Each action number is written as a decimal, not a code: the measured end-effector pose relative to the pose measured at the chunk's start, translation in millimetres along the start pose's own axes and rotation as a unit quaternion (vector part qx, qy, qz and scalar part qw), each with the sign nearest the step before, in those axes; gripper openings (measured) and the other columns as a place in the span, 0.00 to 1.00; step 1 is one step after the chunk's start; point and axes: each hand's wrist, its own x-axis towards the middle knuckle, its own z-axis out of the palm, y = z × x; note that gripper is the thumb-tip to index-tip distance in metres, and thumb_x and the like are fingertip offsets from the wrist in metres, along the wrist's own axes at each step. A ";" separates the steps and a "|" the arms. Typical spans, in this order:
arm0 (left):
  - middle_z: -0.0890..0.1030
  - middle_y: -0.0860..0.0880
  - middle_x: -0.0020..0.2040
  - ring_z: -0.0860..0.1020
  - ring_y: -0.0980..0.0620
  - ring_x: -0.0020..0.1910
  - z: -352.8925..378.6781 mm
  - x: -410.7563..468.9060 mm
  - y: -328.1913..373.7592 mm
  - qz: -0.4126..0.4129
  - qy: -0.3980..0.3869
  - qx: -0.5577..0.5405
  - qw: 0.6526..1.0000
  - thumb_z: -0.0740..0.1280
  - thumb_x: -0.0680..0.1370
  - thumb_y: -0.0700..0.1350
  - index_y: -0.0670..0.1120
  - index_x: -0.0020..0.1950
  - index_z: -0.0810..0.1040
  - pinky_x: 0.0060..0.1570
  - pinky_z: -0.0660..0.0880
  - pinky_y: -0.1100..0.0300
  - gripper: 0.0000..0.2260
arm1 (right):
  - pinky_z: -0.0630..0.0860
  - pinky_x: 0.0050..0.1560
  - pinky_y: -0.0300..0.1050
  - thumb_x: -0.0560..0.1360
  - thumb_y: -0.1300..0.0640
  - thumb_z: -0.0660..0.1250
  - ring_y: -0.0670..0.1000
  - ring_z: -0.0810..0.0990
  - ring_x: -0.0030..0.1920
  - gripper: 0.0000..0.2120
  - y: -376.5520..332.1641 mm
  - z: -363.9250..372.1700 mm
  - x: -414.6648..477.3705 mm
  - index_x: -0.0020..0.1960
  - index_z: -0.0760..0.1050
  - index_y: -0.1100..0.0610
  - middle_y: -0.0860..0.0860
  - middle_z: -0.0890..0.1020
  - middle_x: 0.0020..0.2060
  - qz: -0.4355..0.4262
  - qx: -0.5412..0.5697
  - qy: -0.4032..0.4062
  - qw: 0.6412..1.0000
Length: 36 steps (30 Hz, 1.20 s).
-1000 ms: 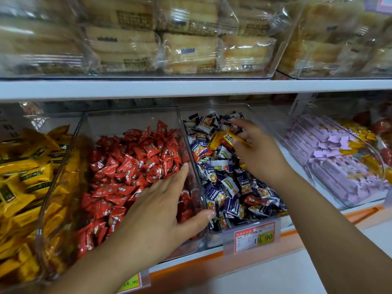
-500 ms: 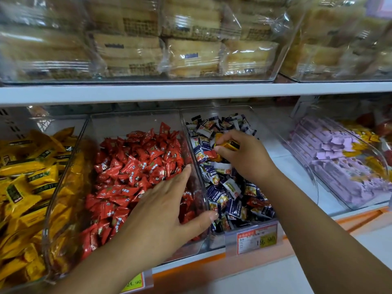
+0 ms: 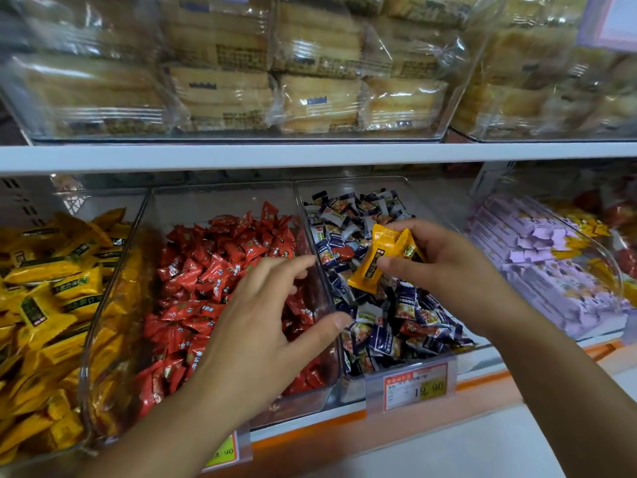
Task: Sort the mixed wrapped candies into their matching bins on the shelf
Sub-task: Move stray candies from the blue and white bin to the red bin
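The left hand (image 3: 262, 326) is hovering with its fingers spread and loose, holding nothing, just left of the blue-candy bin (image 3: 358, 185). Its thumb is reaching over that bin's left wall. The right hand (image 3: 444, 270) is pinching yellow-orange wrapped candies (image 3: 374, 262), seemingly two, between thumb and fingertips above the middle of the blue-candy bin. The two hands are sitting near each other without touching.

Far to the left of the blue-candy bin, a heap of yellow candies (image 3: 51, 298) is filling a clear container. Directly left of it and sharing a wall, the red-candy bin (image 3: 213, 205) is lying under the left hand. In the blue-candy bin itself, dark blue and white wrappers are lying jumbled, with a few red and yellow pieces showing among them. A price tag (image 3: 412, 386) is hanging on its front edge. To its right, across a gap of bare shelf, purple candies (image 3: 537, 257) are lying in another clear bin with yellow and red pieces mixed in. On the shelf above the blue-candy bin, clear-wrapped cakes (image 3: 320, 98) are sitting stacked.
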 end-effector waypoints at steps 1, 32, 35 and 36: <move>0.65 0.68 0.59 0.68 0.66 0.58 0.0 0.3 1.7 0.008 0.020 -0.005 1.000 0.56 0.69 0.74 0.64 0.70 0.65 0.52 0.69 0.66 0.32 | 0.76 0.49 0.33 0.69 0.54 0.72 0.45 0.83 0.46 0.13 -6.9 2.0 -4.1 0.53 0.79 0.48 0.46 0.85 0.45 -0.011 0.018 -0.009 1.000; 0.76 0.56 0.38 0.74 0.55 0.28 -9.6 -2.3 7.0 -0.069 0.018 -0.133 0.989 0.58 0.70 0.66 0.66 0.55 0.64 0.26 0.68 0.61 0.16 | 0.78 0.46 0.34 0.74 0.52 0.69 0.42 0.82 0.44 0.06 -24.6 31.4 -6.7 0.49 0.83 0.45 0.43 0.85 0.43 -0.014 0.003 0.030 0.999; 0.79 0.53 0.36 0.76 0.54 0.28 -12.0 -2.5 -0.1 -0.088 0.008 -0.150 0.985 0.59 0.70 0.65 0.64 0.53 0.68 0.29 0.74 0.56 0.14 | 0.76 0.48 0.30 0.78 0.53 0.66 0.39 0.81 0.47 0.08 -4.1 8.0 10.7 0.51 0.80 0.41 0.40 0.84 0.45 0.000 -0.115 0.096 0.989; 0.80 0.53 0.38 0.79 0.54 0.32 -11.8 -2.6 -2.5 -0.097 0.004 -0.161 0.982 0.59 0.71 0.64 0.63 0.52 0.68 0.33 0.78 0.53 0.12 | 0.74 0.49 0.29 0.79 0.53 0.65 0.39 0.80 0.50 0.08 3.6 6.2 15.5 0.53 0.79 0.41 0.39 0.83 0.49 0.005 -0.147 0.083 0.986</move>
